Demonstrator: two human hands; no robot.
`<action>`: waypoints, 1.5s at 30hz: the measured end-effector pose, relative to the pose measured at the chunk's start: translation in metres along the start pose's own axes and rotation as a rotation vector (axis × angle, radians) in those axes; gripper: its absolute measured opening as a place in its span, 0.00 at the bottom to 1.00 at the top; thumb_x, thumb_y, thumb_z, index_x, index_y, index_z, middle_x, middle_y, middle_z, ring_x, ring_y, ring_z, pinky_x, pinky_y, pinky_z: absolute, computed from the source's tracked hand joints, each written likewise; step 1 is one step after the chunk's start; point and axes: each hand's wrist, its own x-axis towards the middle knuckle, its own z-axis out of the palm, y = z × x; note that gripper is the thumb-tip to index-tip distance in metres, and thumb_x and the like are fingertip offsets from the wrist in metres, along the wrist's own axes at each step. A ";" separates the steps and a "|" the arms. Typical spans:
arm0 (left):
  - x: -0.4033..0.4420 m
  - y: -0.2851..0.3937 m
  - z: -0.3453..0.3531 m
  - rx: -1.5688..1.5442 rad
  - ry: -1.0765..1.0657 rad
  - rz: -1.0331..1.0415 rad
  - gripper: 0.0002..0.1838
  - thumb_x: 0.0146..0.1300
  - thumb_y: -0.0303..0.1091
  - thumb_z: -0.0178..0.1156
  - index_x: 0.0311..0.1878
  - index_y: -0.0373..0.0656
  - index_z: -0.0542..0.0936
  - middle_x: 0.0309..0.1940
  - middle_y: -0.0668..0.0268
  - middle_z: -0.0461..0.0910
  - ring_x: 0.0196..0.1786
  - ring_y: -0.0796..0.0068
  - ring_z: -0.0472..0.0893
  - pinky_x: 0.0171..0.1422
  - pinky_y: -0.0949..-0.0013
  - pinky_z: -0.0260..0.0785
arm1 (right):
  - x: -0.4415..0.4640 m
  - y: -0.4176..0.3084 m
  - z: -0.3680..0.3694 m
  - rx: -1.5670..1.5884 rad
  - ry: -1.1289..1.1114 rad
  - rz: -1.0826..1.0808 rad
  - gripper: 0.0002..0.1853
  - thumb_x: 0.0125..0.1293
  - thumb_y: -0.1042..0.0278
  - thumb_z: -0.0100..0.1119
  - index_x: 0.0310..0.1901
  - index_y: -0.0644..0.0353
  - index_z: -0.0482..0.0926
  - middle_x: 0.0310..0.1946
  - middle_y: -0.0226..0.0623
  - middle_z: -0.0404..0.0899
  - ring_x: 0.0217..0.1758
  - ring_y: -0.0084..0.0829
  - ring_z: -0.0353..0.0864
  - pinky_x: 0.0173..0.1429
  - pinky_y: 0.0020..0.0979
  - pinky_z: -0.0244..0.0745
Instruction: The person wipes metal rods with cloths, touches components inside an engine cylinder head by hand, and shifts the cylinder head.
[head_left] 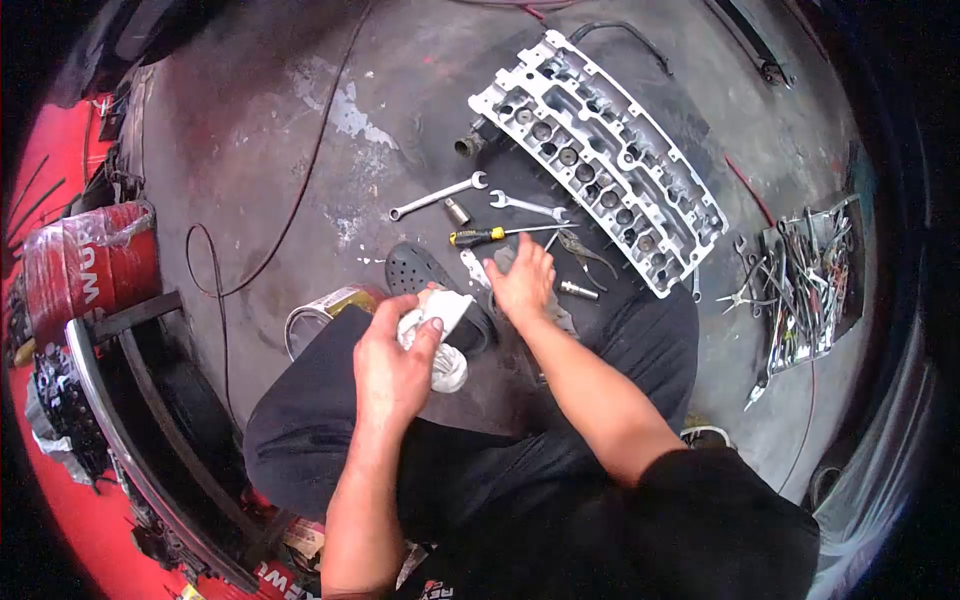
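Note:
My left hand (393,360) is closed around a crumpled white rag (449,368), with thumb and fingers pressed on its upper part. A flat white edge sticks out past the fingertips. To the right, my right hand (525,285) reaches down with thumb and fingers apart, over a greyish cloth (563,318) near the floor. Just beyond its fingertips lies a yellow-and-black screwdriver (478,237). Pliers (588,257) and a shiny metal socket piece (578,290) rest to its right. Two combination wrenches (437,196) and a metal socket (457,211) lie farther forward.
A large aluminium cylinder head (605,160) lies ahead on the right. Beyond my right knee is a tray (850,300) of tools. A tin can (335,312) stands by my left leg, a red drum (95,265) farther left. A cable (300,205) crosses the floor.

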 end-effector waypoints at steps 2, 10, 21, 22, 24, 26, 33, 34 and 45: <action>-0.005 0.003 0.001 0.000 -0.011 0.011 0.19 0.60 0.34 0.67 0.53 0.37 0.79 0.43 0.46 0.85 0.50 0.53 0.85 0.54 0.59 0.75 | 0.016 0.006 0.019 -0.307 -0.350 -0.046 0.23 0.63 0.50 0.63 0.52 0.59 0.75 0.53 0.45 0.78 0.67 0.45 0.65 0.70 0.50 0.56; -0.013 -0.014 0.017 -0.368 -0.165 -0.182 0.15 0.63 0.30 0.65 0.51 0.36 0.81 0.41 0.54 0.87 0.43 0.68 0.85 0.49 0.65 0.75 | -0.008 0.013 -0.049 0.165 -0.177 0.026 0.19 0.69 0.54 0.59 0.46 0.65 0.72 0.37 0.58 0.83 0.42 0.61 0.82 0.46 0.51 0.76; -0.051 -0.013 0.044 -0.576 -0.645 -0.250 0.27 0.73 0.48 0.56 0.66 0.38 0.71 0.48 0.56 0.82 0.48 0.60 0.84 0.48 0.59 0.78 | 0.064 -0.036 -0.166 1.420 0.099 0.373 0.09 0.68 0.61 0.59 0.37 0.58 0.78 0.29 0.34 0.80 0.29 0.28 0.79 0.36 0.34 0.76; -0.071 -0.013 0.040 -0.725 -0.671 -0.216 0.24 0.76 0.47 0.50 0.65 0.40 0.72 0.42 0.60 0.82 0.38 0.70 0.84 0.36 0.69 0.77 | 0.071 -0.038 -0.160 1.457 0.054 0.425 0.10 0.67 0.60 0.60 0.37 0.59 0.78 0.29 0.35 0.80 0.29 0.29 0.80 0.37 0.35 0.77; -0.096 -0.009 0.038 -0.749 -0.459 -0.114 0.18 0.76 0.39 0.53 0.60 0.37 0.75 0.28 0.67 0.77 0.24 0.78 0.74 0.25 0.75 0.65 | 0.063 -0.056 -0.162 1.479 -0.064 0.497 0.11 0.63 0.61 0.62 0.37 0.59 0.78 0.29 0.36 0.80 0.29 0.32 0.81 0.38 0.38 0.79; -0.095 0.002 0.042 -0.744 -0.385 -0.074 0.16 0.75 0.37 0.54 0.58 0.36 0.76 0.24 0.71 0.74 0.21 0.82 0.70 0.23 0.77 0.60 | 0.049 -0.067 -0.136 1.513 -0.190 0.601 0.10 0.62 0.62 0.61 0.38 0.59 0.78 0.29 0.37 0.81 0.29 0.34 0.82 0.38 0.40 0.79; -0.075 0.004 0.078 -0.556 -0.179 -0.131 0.12 0.72 0.35 0.59 0.50 0.36 0.81 0.22 0.76 0.71 0.21 0.86 0.66 0.24 0.77 0.58 | 0.042 -0.067 -0.103 1.633 -0.470 0.763 0.12 0.65 0.59 0.59 0.39 0.60 0.76 0.27 0.37 0.80 0.27 0.34 0.82 0.34 0.35 0.80; -0.072 0.004 0.078 -0.375 -0.151 -0.051 0.13 0.72 0.36 0.60 0.50 0.36 0.81 0.23 0.73 0.74 0.22 0.83 0.70 0.27 0.75 0.63 | 0.043 -0.069 -0.104 1.610 -0.539 0.783 0.15 0.65 0.57 0.58 0.41 0.62 0.76 0.29 0.36 0.80 0.29 0.32 0.81 0.35 0.35 0.80; 0.082 0.049 0.023 -0.427 0.014 0.147 0.25 0.68 0.37 0.62 0.65 0.36 0.73 0.54 0.53 0.82 0.56 0.64 0.81 0.61 0.63 0.71 | 0.024 -0.072 -0.143 1.669 -0.735 0.717 0.09 0.65 0.59 0.65 0.39 0.55 0.80 0.33 0.28 0.81 0.33 0.25 0.81 0.40 0.28 0.78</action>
